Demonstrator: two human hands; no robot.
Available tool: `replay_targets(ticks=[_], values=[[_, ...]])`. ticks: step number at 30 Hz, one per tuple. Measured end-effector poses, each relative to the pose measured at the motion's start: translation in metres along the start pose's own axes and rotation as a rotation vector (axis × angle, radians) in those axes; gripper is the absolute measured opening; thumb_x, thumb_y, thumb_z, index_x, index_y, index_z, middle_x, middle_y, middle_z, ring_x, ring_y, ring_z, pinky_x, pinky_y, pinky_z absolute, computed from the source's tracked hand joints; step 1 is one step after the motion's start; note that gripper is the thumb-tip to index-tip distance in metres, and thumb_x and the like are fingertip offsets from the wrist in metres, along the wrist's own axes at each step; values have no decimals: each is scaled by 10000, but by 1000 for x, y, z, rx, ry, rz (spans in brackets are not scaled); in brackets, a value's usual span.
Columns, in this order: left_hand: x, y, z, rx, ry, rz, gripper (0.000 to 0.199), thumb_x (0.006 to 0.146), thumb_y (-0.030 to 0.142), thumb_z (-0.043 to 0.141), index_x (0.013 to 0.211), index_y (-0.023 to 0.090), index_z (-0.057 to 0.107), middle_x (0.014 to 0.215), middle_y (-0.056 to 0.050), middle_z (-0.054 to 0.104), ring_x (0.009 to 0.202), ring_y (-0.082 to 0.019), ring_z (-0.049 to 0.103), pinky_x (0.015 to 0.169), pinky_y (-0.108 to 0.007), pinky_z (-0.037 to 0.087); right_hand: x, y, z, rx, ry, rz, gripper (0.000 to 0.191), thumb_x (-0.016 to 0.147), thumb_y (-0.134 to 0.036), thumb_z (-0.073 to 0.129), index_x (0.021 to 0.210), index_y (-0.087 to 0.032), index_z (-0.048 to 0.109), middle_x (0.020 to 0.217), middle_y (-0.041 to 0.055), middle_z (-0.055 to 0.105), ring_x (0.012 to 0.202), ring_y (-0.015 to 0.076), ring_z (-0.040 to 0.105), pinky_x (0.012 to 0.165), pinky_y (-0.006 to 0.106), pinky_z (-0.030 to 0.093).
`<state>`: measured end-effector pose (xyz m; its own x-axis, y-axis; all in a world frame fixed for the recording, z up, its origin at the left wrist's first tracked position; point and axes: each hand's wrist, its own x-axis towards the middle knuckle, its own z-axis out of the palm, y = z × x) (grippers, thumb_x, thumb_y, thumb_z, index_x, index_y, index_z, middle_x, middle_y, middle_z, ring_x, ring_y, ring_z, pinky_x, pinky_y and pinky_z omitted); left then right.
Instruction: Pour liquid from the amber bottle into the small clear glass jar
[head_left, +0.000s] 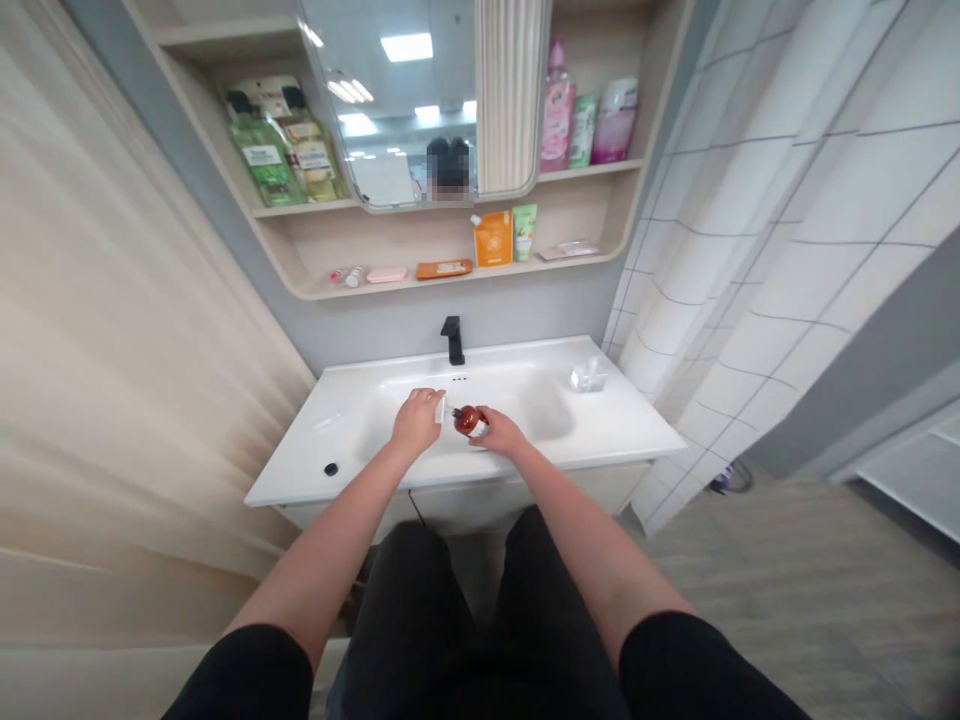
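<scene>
Over the front of the white sink, my right hand is wrapped round an amber bottle with a pale label. The bottle is tilted, its dark neck pointing left. My left hand is closed on a small clear container held close to the bottle's mouth. Whether the two touch, and whether liquid is passing, I cannot make out. A round black cap lies on the counter to the left of my left hand.
Behind the sink stands a black faucet. A clear box sits on the counter's right side. Above is a mirror cabinet with mouthwash bottles, an orange pouch and other toiletries. Curtains hang at both sides.
</scene>
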<state>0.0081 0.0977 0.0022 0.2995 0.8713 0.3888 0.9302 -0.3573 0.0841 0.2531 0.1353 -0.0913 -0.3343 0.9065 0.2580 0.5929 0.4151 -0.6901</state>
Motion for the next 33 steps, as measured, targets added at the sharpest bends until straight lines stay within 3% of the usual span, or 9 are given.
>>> replay_targets(ticks=[33], values=[[10, 8, -14, 41, -25, 46, 783, 785, 3, 666, 1546, 187, 650, 1430, -146, 693, 1373, -336, 574, 1198, -456, 524, -6, -10, -7, 50, 16, 24, 746, 740, -301, 965, 1427, -241, 679, 1292, 73, 798, 1123, 297, 755, 988, 375, 563]])
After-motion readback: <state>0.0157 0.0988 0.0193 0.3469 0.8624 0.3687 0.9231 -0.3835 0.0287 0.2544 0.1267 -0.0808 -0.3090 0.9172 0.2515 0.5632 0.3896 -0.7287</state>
